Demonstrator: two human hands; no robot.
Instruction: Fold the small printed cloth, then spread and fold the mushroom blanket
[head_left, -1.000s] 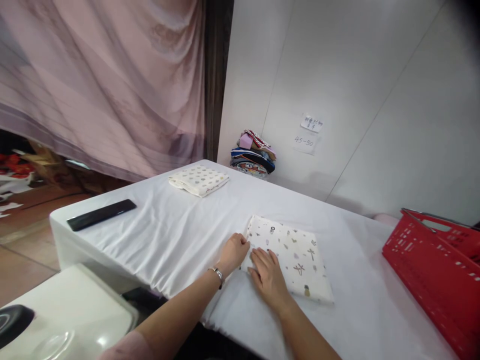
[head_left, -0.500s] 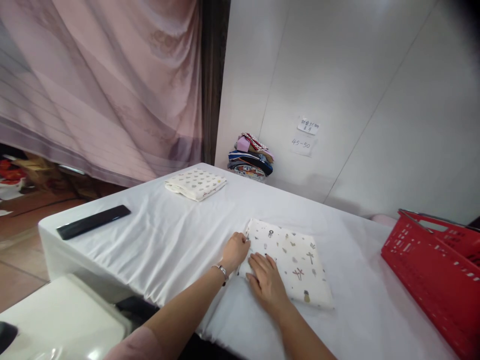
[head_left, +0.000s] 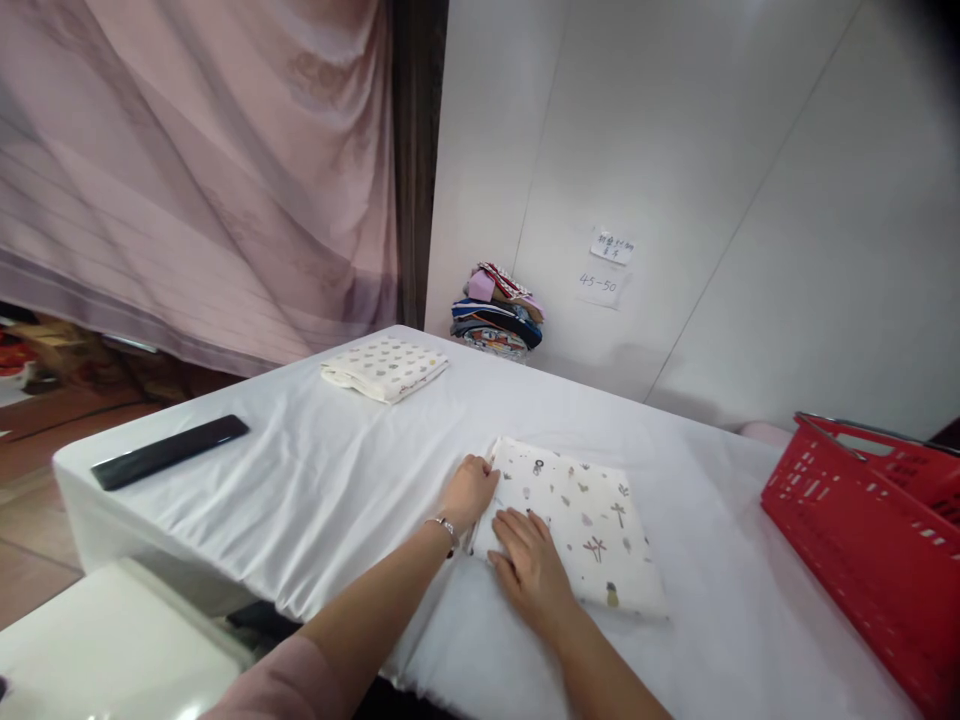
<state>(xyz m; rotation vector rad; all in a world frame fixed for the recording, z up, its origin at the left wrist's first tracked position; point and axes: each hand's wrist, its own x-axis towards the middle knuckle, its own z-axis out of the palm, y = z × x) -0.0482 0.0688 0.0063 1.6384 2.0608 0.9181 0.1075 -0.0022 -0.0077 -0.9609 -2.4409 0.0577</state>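
A folded white cloth point(head_left: 581, 520) printed with small palm trees, pineapples and other motifs lies on the white-covered table point(head_left: 360, 480). At its left edge my left hand point(head_left: 469, 492), with a bracelet on the wrist, is closed, thumb and fingers pinching the fabric border. My right hand point(head_left: 532, 572) rests flat on the near left part of the same cloth, fingers stretched out and holding nothing. Some of the cloth's left side is hidden under my hands. A second folded cream cloth point(head_left: 386, 368) with small grey motifs lies farther back on the table.
A long black flat object point(head_left: 171, 450) lies near the table's left edge. On the right stands a red plastic basket point(head_left: 855, 550). Folded fabrics point(head_left: 496, 308) are stacked beyond the far edge, by a wall with paper notes point(head_left: 600, 285). A pink curtain point(head_left: 225, 170) hangs at left.
My view has shifted slightly, so the table items appear a little farther left. My left hand has slid slightly along the cloth's left edge. The right hand stays flat on the cloth.
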